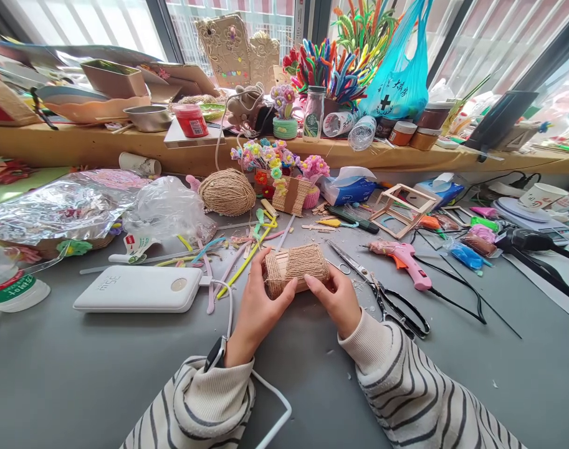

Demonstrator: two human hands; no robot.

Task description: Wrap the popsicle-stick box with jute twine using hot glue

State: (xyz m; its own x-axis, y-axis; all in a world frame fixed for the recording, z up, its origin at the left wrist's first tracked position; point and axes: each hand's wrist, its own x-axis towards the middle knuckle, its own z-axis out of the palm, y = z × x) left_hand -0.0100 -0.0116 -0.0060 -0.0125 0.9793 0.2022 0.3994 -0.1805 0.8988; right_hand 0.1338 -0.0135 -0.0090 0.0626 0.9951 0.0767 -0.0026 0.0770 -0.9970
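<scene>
Between my two hands is a small wooden box wrapped in jute twine (307,262), held low over the grey table. A strip of bare wood shows between two wound sections. My left hand (260,296) grips its left end, thumb on the near side. At the right end my right hand (335,296) closes on it, its thumb also on the near face. Fingers behind the box are partly hidden. Scissors (382,293) lie just right of my right hand, and a pink glue gun (403,259) rests beyond them.
A white power bank (139,290) lies at left, its cable running by my left wrist. Behind stand a ball of twine (227,192) and a twine-covered planter with crocheted flowers (291,195). A wooden frame (403,209) sits back right. Pipe cleaners (247,259) and scraps litter the middle.
</scene>
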